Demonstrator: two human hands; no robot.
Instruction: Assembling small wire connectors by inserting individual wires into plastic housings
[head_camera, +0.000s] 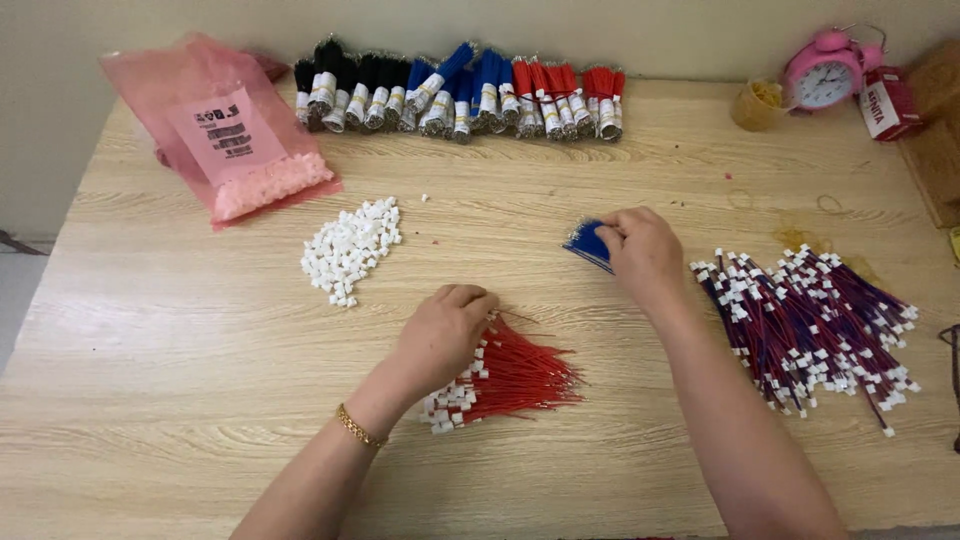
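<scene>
Bare table (200, 330) left of my left fingers (470, 300); white connector heap (350, 247) ahead-left, red wires (515, 375) underneath, wired pile (810, 330) crowding right of my right fingers (612, 238).

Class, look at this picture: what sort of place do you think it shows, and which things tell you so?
Probably a home workbench for small wire assembly. A wooden table holds bundled wires, a heap of white connectors and a pile of finished wires; a pink alarm clock suggests home.

Pink plastic bag (215, 125) with white label (225, 133) far left; red carton (886, 103) far right.
</scene>
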